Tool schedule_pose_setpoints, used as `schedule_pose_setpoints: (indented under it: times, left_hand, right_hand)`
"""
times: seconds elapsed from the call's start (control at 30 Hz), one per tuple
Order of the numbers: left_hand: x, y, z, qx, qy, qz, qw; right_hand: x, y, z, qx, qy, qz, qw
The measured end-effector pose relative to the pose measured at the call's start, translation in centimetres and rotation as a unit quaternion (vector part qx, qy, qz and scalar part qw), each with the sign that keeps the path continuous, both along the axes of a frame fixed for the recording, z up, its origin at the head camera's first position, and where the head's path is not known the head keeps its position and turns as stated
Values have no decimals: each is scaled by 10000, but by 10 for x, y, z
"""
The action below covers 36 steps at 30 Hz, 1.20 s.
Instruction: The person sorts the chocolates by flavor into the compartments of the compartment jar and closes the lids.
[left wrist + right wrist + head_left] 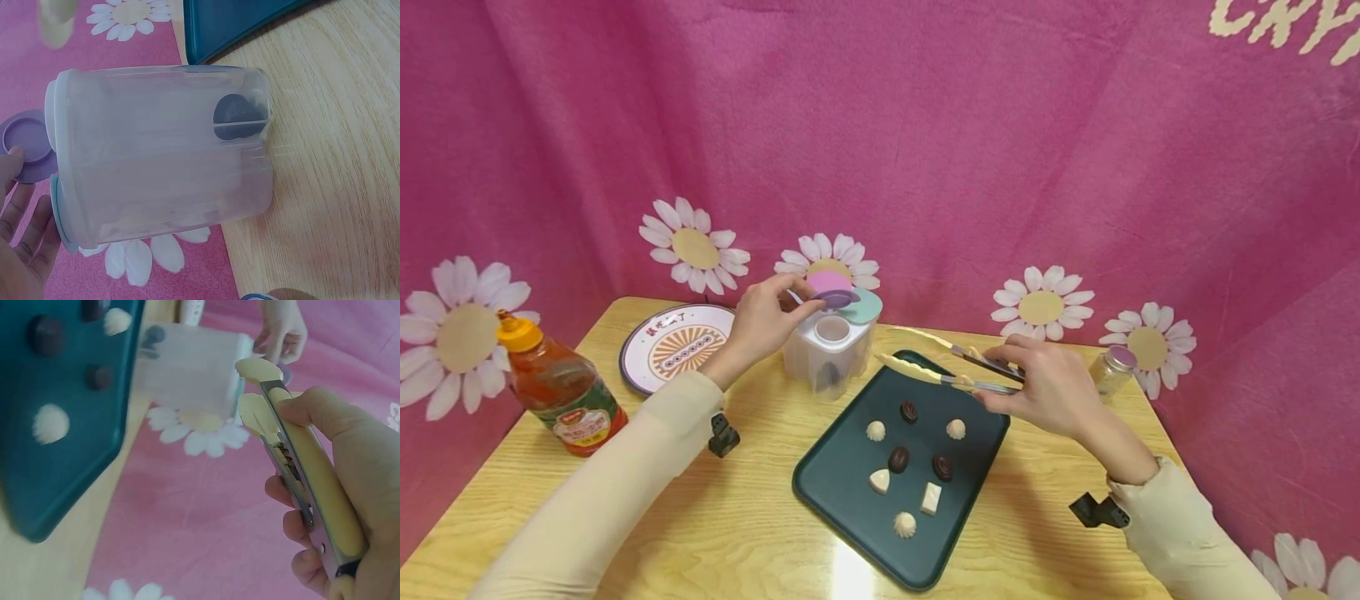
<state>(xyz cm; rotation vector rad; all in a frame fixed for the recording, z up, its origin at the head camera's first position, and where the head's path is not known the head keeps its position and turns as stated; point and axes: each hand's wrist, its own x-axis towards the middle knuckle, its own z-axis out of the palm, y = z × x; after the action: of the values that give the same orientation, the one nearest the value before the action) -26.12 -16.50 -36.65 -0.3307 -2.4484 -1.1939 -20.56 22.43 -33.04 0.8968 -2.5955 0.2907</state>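
My left hand (767, 313) pinches a raised purple flip lid (837, 298) on the clear plastic storage container (850, 350). Below that lid, a round opening shows in the white top. A dark piece (237, 117) lies at the container's bottom, seen through the wall in the left wrist view. My right hand (1051, 382) grips yellow-tipped metal tongs (951, 367), their tips parted with nothing between them, above the back of the dark green tray (842, 475). On the tray sit several chocolates, among them a dark oval one (898, 459) and a white rectangular one (931, 498).
To the left stand a sauce bottle (561, 383) with a yellow cap and a round printed plate (655, 350). A small jar (1112, 371) with a purple lid is at the right edge. Behind the table hangs a pink flowered cloth (925, 167).
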Motion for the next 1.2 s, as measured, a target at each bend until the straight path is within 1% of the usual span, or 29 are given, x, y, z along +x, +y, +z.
schedule_pose_setpoints:
  times: [0.13,0.23,0.47,0.53,0.8,1.03,1.2]
  left_hand:
    - [0,0,0,14,-4,-13,10000]
    - [0,0,0,24,-11,-14,10000]
    - [1,0,0,25,-19,18,10000]
    - [1,0,0,34,-24,20,10000]
    - [-1,0,-2,18,-3,41,10000]
    - [-1,0,-1,23,-51,59,10000]
    - [-2,0,-2,11,-93,50,9999]
  right_hand:
    - [5,14,-10,201,-140,-108,9996]
    - [7,21,-21,324,-271,-196,9989]
    - [10,26,-47,442,-935,-413,9938]
    - [11,26,-51,480,-1037,-462,9924]
    - [11,27,-62,658,-1243,-647,9879]
    - [10,26,-68,702,-1308,-625,9869]
    - [10,27,-70,718,-1446,-614,9850]
